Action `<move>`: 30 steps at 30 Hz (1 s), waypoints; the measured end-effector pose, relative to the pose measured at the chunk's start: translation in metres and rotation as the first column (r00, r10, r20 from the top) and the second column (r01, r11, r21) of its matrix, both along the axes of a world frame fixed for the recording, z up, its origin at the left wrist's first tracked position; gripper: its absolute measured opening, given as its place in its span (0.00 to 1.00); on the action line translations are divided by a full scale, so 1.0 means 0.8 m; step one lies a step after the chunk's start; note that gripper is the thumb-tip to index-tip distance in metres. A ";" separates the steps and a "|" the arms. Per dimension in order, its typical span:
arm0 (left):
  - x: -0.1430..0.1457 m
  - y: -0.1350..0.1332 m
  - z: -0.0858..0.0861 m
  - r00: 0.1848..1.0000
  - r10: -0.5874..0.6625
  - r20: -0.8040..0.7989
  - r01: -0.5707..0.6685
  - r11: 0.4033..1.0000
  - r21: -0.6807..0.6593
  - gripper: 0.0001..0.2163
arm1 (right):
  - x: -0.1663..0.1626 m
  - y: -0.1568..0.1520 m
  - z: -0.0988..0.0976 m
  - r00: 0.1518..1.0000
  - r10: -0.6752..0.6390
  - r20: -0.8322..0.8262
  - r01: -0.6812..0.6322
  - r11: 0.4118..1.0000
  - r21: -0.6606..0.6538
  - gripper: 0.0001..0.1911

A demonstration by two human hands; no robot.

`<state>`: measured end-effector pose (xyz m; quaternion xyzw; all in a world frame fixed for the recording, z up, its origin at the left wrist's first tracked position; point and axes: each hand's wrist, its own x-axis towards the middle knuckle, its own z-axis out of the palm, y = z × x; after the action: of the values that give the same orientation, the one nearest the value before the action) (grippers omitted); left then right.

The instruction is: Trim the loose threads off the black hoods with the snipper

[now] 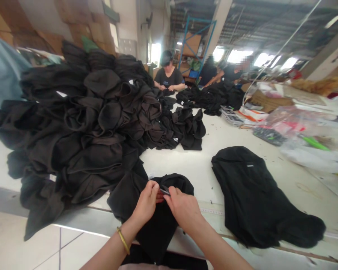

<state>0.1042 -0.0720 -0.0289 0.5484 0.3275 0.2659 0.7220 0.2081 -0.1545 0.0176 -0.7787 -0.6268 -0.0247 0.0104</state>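
In the head view a black garment (157, 228) hangs over the table's front edge, its upper part bunched on the tabletop. My left hand (147, 200) wears a yellow bangle at the wrist and pinches the garment's edge between thumb and fingers. Close beside it, my right hand (183, 204) is closed on a small dark metal tool that looks like thread snips (165, 190). The tip of the tool points towards my left fingers, at the cloth. The lower fingers of my right hand are hidden.
A large heap of black garments (95, 123) covers the left side of the table (211, 138). Another black garment (248, 191) lies flat at right. Plastic bags (295, 123) and papers sit farther right. A person (169, 77) works across the table, with others beyond.
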 end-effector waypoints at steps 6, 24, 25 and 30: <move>0.003 -0.006 -0.002 1.000 0.029 -0.012 -0.028 0.998 0.063 0.12 | -0.003 0.007 0.002 0.995 0.028 0.097 -0.026 0.999 -0.023 0.07; -0.014 0.023 0.023 0.948 0.060 -0.313 0.075 0.912 0.402 0.13 | 0.047 -0.026 -0.012 0.874 -0.184 -0.450 0.257 0.961 0.105 0.12; -0.010 0.015 0.022 0.934 0.056 -0.354 0.130 0.868 0.480 0.12 | 0.044 -0.026 -0.014 0.883 -0.164 -0.440 0.235 0.966 0.112 0.12; 0.012 -0.011 0.023 0.875 0.173 -0.451 0.187 0.740 0.646 0.08 | 0.035 -0.025 -0.011 0.941 -0.099 -0.324 0.134 0.987 0.090 0.11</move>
<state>0.1139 -0.0811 -0.0103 0.8207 0.3767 0.2175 0.3705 0.2361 -0.1747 0.0086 -0.8065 -0.5673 0.0660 0.1529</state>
